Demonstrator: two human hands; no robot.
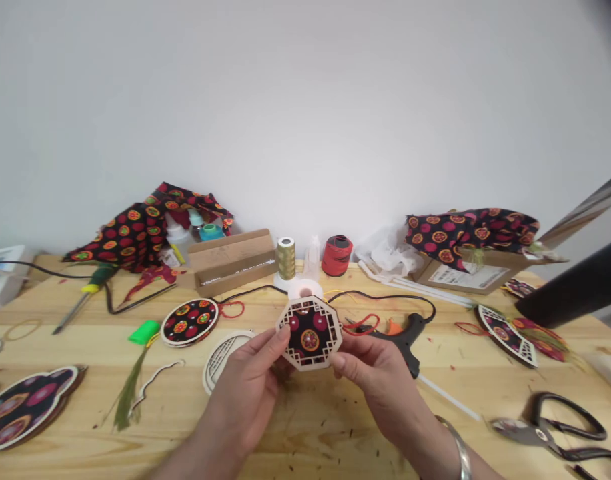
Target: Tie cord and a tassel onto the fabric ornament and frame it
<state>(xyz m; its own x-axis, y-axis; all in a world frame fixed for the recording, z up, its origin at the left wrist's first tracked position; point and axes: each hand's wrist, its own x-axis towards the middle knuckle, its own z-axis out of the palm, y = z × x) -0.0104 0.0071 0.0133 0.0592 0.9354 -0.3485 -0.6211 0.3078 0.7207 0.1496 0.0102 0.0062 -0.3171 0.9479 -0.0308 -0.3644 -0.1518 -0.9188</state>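
Between my two hands is an octagonal wooden ornament (310, 333), a pale cut-out lattice frame over dark patterned fabric. My left hand (253, 373) pinches its left edge, thumb on the front. My right hand (373, 370) grips the lower right edge with thumb and fingers. A red cord loop (363, 325) shows by its right side. Just behind my left hand lies a round bare wooden lattice piece (220, 357), partly covered. A black glue gun (408, 343) rests beyond my right hand, a white glue stick (448, 397) at its near end.
Scissors (540, 433) lie at the right front. A fabric-covered round ornament (190, 322), a green tassel (130, 390) and a screwdriver (85, 297) are on the left. Behind stand a cardboard box (235, 267), a gold thread spool (286, 259) and a red spool (337, 255). A black post (570, 287) slants in at right.
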